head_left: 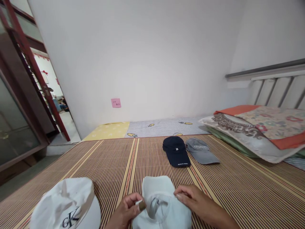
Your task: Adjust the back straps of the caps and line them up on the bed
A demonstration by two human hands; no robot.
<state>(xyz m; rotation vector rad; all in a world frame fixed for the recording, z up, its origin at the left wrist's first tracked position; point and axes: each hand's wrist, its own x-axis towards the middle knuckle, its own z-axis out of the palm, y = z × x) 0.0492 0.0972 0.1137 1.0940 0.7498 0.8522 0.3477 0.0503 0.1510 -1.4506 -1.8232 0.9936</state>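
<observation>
A pale mint-white cap (pixel 162 186) lies in front of me with its brim pointing away and its hollow inside partly showing. My left hand (pixel 128 208) is closed in a pinch at the cap's left edge. A small brown patch (pixel 142 205) shows at my left thumb tip; whether it belongs to the cap or is on the thumb I cannot tell. On the other side, my right hand (pixel 192 198) grips the cap's right edge near the brim, its fingertips bent over the fabric. To the left sits a white cap (pixel 64 203) with dark "CK" lettering, partly cut off by the frame.
Beyond my hands, a navy cap (pixel 176 151) and a grey cap (pixel 202 151) lie side by side on the striped mat (pixel 114 159). Stacked pillows (pixel 238 130) are at the right. A pink note (pixel 116 102) sticks to the white wall (pixel 143 57). An open doorway is at far left.
</observation>
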